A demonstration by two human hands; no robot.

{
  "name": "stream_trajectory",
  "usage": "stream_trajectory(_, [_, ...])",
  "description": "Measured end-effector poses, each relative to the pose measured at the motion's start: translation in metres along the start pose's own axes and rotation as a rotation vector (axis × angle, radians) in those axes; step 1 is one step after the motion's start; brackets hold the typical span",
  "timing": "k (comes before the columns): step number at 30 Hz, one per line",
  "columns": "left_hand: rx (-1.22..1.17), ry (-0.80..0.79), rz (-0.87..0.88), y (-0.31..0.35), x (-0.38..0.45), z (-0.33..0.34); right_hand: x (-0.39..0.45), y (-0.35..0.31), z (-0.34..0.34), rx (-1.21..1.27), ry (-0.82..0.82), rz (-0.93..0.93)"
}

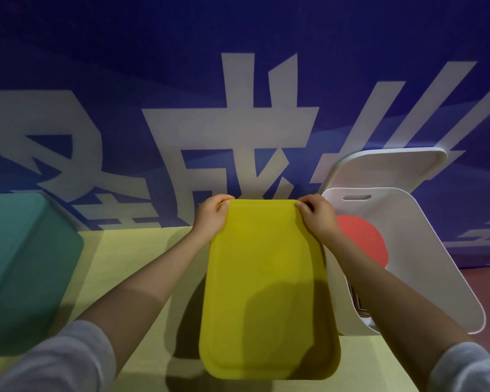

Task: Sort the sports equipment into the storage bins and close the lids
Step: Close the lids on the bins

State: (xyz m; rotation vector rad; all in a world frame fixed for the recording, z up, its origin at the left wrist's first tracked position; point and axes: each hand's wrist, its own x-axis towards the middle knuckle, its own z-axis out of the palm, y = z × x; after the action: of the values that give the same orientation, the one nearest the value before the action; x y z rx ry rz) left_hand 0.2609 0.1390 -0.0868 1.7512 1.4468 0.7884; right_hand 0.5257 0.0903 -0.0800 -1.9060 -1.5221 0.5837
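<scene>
— Grey sleeves (pixel 57 360) nearest; what's between the hands?

— Smooth yellow lid (pixel 269 287) with rounded corners — left hand (pixel 210 219) and right hand (pixel 318 217) each pinch a far corner.

— Right of the right hand?

— White bin (pixel 425 250), matte, its lid (pixel 385 168) raised — a red paddle (pixel 361 241) inside. Teal bin (pixel 20 258) sits left of the left hand.

Blue banner (pixel 96 66) with white characters behind table (pixel 130 250).
</scene>
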Motion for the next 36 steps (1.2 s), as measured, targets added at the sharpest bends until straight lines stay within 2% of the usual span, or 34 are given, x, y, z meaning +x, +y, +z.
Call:
stream_trajectory(4, [-0.001,0.044,0.008,-0.004,0.001,-0.009,0.001,-0.006,0.003,-0.048,0.006,-0.056])
stream_trajectory(9, [-0.028,-0.1,0.007,-0.012,-0.003,-0.007,0.004,-0.015,0.005,-0.028,0.046,-0.096])
stream_trajectory(13, [-0.189,0.034,-0.112,-0.016,-0.016,-0.005,0.005,-0.024,-0.004,0.052,0.08,-0.102])
stream_trajectory(16, [-0.386,0.047,-0.214,-0.01,-0.029,-0.006,0.007,-0.034,-0.01,0.127,0.096,-0.115])
stream_trajectory(19, [-0.482,0.057,-0.23,-0.001,-0.033,-0.013,0.008,-0.042,-0.015,0.189,0.118,-0.124])
stream_trajectory(28, [-0.252,0.009,-0.3,0.004,-0.006,-0.011,0.012,-0.015,0.01,0.123,0.003,0.024])
stream_trajectory(36, [-0.333,-0.014,-0.298,-0.007,-0.003,-0.008,0.001,-0.003,0.021,0.118,-0.048,0.085])
